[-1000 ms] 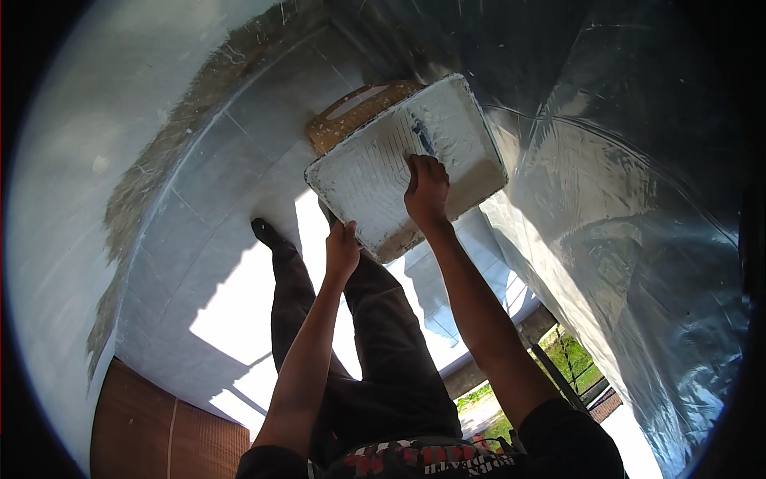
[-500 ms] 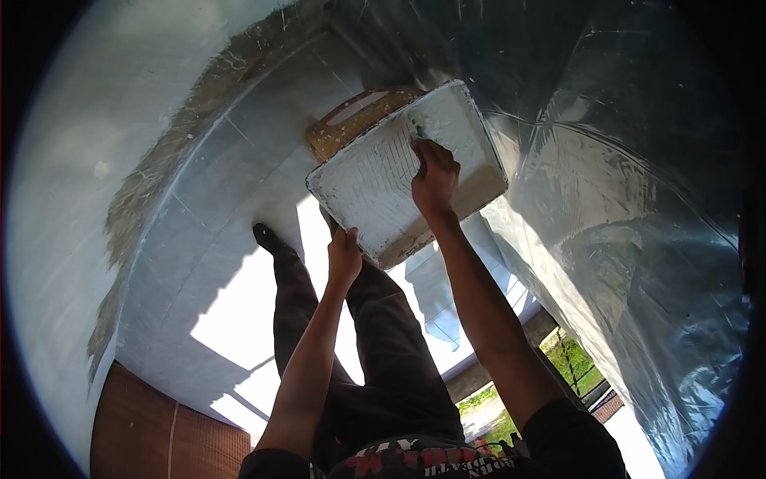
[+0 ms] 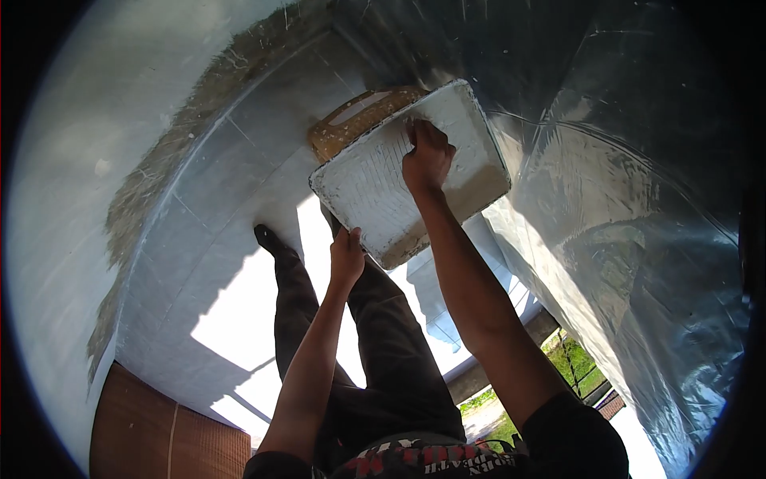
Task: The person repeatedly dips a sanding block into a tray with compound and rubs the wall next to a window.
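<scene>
My left hand (image 3: 346, 257) is closed on the near left edge of a paint tray (image 3: 363, 195), which is tilted and held up in front of my legs. White paint coats the tray, with ribbed lines showing on its left part. Over the tray's upper middle is my right hand (image 3: 428, 160), its fingers pinched together near the paint. A small bit of something shows at those fingertips, but its kind is hidden by the hand.
Behind the tray sits a tan, paint-spotted container with a handle (image 3: 329, 140). Shiny plastic sheeting (image 3: 630, 223) hangs along the right. A pale wall (image 3: 64, 176) with a rough grey unpainted strip (image 3: 171, 144) curves along the left. The tiled floor (image 3: 207, 199) has bright sun patches.
My right hand has moved slightly up and left over the tray, wrist turned a little. The tray and my left hand have barely shifted.
</scene>
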Motion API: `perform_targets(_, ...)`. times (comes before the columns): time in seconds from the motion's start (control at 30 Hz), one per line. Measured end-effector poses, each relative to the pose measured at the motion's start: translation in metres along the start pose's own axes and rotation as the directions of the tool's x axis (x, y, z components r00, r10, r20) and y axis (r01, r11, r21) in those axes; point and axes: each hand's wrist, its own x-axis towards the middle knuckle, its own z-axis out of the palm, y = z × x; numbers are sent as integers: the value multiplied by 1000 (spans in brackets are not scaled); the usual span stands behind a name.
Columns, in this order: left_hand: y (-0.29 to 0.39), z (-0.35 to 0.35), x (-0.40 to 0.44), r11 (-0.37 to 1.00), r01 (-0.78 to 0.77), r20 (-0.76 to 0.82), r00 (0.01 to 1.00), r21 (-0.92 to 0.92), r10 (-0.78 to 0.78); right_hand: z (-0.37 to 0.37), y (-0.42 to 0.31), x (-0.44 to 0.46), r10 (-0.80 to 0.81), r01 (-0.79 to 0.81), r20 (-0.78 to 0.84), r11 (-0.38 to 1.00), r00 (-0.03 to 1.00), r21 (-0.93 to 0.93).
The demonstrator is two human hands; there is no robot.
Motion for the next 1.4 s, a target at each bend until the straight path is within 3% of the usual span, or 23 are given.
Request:
perform_targets(0.07,-3,-2,0,1000,5,12,1000,-5,-5,10,-6,-16,14,-19,-132,999,991,-38)
perform_targets(0.2,-4,0,3,997,-61,-15,998,47,62,-16,5,-32,-42,41,16,999,999,34)
perform_targets(0.33,-3,-1,0,1000,-9,-2,1000,-17,9,-16,4,-6,-25,25,6,1000,1000,10)
perform_targets(0.4,-10,-2,4,997,-52,4,999,49,52,-4,6,-16,-53,53,-11,998,999,-25)
perform_targets(0.6,-14,6,6,986,-160,-82,983,44,163,-37,9,-44,-78,60,150,991,986,116)
perform_targets(0.63,-12,4,8,985,-164,-85,982,44,167,-38,8,-34,-103,97,36,987,994,127)
perform_targets(0.77,-5,-3,-1,999,-51,-4,999,12,51,-21,1,-18,-80,73,113,995,990,61)
perform_targets(0.93,3,0,-4,999,32,-30,999,-3,-32,-38,-5,-95,-109,99,96,990,989,104)
perform_targets(1.0,4,2,-3,985,-19,-152,987,169,45,-61,-1,-95,-79,15,337,982,938,190)
perform_targets(1.03,6,5,-4,972,-7,-260,963,234,69,-61,7,-94,10,-120,396,960,918,254)
perform_targets(1.07,7,0,-5,972,-25,-270,959,232,90,-62,16,-92,88,-253,463,917,882,308)
perform_targets(1.1,30,-7,-16,937,73,-238,971,342,11,-80,8,-82,208,-418,551,862,808,288)
perform_targets(1.13,48,-16,-27,877,167,-217,973,450,-74,-80,14,-80,202,-458,526,785,826,418)
perform_targets(1.2,65,-38,-37,853,175,-191,977,491,-91,-92,18,-73,309,-752,696,403,648,522)
perform_targets(1.23,48,-49,-37,775,40,-138,989,631,61,-117,-1,-66,273,-759,709,283,650,586)
perform_targets(1.27,41,-60,-42,655,-86,-64,977,751,203,-128,-7,-65,250,-742,700,280,669,609)
perform_targets(1.33,77,-72,-87,876,-153,-175,950,458,257,-143,-17,-61,87,-719,715,34,694,694)
perform_targets(1.37,70,-78,-94,784,-264,-165,893,561,419,-161,-39,-54,110,-721,718,-25,687,693)
perform_targets(1.4,78,-84,-106,752,-200,-162,912,628,378,-181,-63,-49,127,-721,726,-85,676,687)
